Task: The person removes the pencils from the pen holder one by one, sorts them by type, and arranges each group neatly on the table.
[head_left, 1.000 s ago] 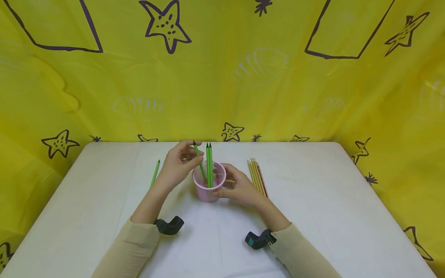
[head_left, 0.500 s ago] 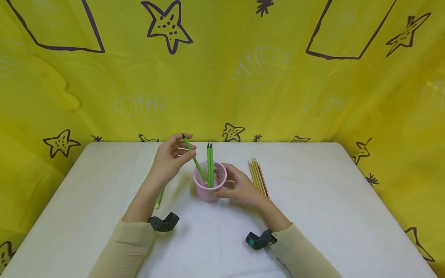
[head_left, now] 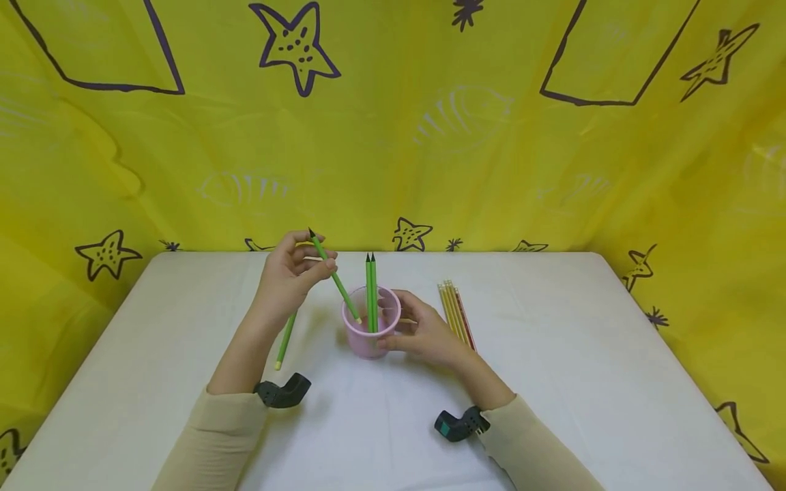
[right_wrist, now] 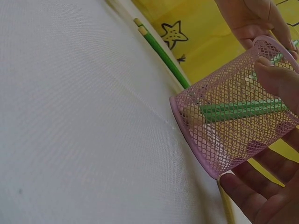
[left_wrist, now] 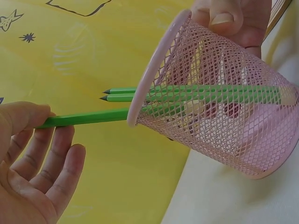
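My left hand [head_left: 287,276] pinches a green pencil [head_left: 334,279] near its dark pointed end. This pencil slants down to the right, and its blunt lower end is inside the rim of a pink mesh pencil cup [head_left: 362,346]. Two more green pencils [left_wrist: 126,93] stand in the cup, points up. Around the cup's right side curl the fingers and thumb of my right hand [head_left: 424,331]; in the right wrist view its thumb lies against the mesh [right_wrist: 229,135]. The cup stands on the white table.
Partly hidden behind the left forearm, green pencil [head_left: 285,344] lies on the table [head_left: 552,354]; the right wrist view shows two blunt ends there. Several yellow pencils and a red one [head_left: 456,310] lie right of the cup. A yellow patterned curtain [head_left: 368,136] hangs behind.
My left hand has moved left and slightly up, tilting the pinched pencil further left. More of the green pencil on the table shows beside the forearm. My right hand and the cup have stayed put.
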Available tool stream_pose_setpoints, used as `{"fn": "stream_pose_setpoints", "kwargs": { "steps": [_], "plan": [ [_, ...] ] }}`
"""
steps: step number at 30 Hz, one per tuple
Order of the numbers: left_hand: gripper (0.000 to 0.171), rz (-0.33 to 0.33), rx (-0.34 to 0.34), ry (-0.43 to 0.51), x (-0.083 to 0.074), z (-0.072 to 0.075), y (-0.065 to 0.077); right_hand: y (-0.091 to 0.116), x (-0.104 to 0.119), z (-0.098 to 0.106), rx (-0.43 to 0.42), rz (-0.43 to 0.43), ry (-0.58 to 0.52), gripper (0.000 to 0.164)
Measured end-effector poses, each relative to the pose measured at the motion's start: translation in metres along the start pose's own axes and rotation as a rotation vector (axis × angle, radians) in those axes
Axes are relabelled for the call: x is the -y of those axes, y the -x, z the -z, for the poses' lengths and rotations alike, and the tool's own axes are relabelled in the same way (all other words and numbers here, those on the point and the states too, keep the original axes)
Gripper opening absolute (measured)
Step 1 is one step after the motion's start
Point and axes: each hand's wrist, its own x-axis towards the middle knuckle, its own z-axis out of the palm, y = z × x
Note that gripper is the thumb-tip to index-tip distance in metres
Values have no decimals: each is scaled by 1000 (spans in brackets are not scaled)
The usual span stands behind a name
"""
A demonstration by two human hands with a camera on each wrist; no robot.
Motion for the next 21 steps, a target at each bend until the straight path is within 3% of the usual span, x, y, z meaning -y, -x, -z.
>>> {"fn": "stream_pose_setpoints", "kwargs": {
  "steps": [21],
  "plan": [
    [38,0,1,-6,1,4,0,0,-4,0,2,-34,-6,80]
  ]
}}
